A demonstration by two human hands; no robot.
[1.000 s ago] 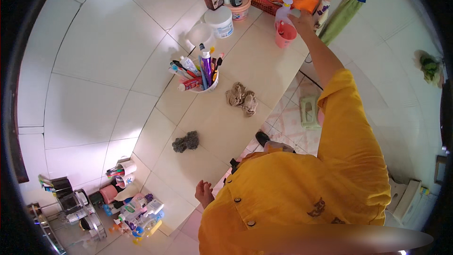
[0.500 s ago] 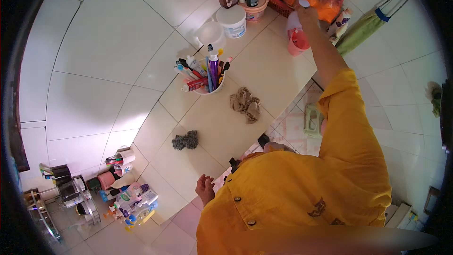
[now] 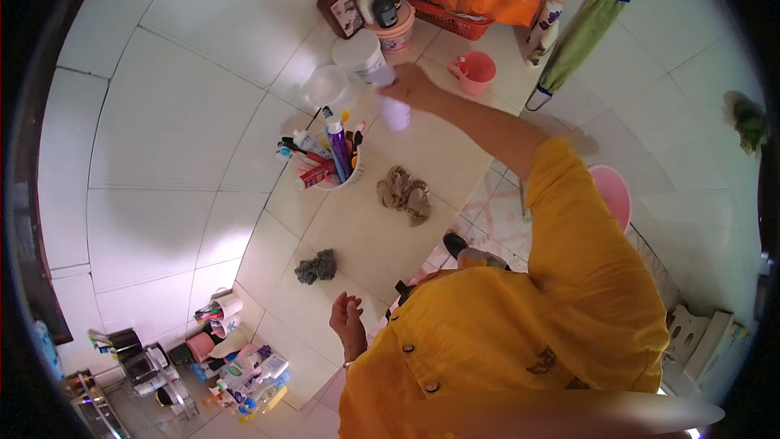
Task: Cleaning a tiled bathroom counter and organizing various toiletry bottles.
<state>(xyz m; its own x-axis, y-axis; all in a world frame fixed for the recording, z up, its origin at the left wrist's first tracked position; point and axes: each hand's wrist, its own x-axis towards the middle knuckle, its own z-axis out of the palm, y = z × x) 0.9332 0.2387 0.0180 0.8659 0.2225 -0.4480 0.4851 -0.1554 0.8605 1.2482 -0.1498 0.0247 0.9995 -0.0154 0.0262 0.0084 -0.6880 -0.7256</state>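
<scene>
Head view first: our right hand reaches far across the white tiled bench, its fingers wrapped over the top of a small white bottle that stands upright on the bench, just in front of a large white tub and beside a clear round lid or cup. The fingers are curled and pressed together around the bottle's upper part; its lower half shows below the hand. Our left hand hangs low at the near edge of the bench with its fingers loosely spread, holding nothing.

Close to the bottle's left sits a white cup crammed with brushes and tubes, its contents leaning outward. A crumpled brown cloth lies on the near side, a dark scrubber nearer still, and a pink cup stands to the right, well apart.

To handle the bottle well, we judge we should keep the grip high and firm and the bottle upright, lifting straight up rather than sliding it, since the arm is at full stretch and leverage is poor. We should watch the brush handles and the tub close by. Whether the cap is shut we cannot tell, as the hand hides it.
</scene>
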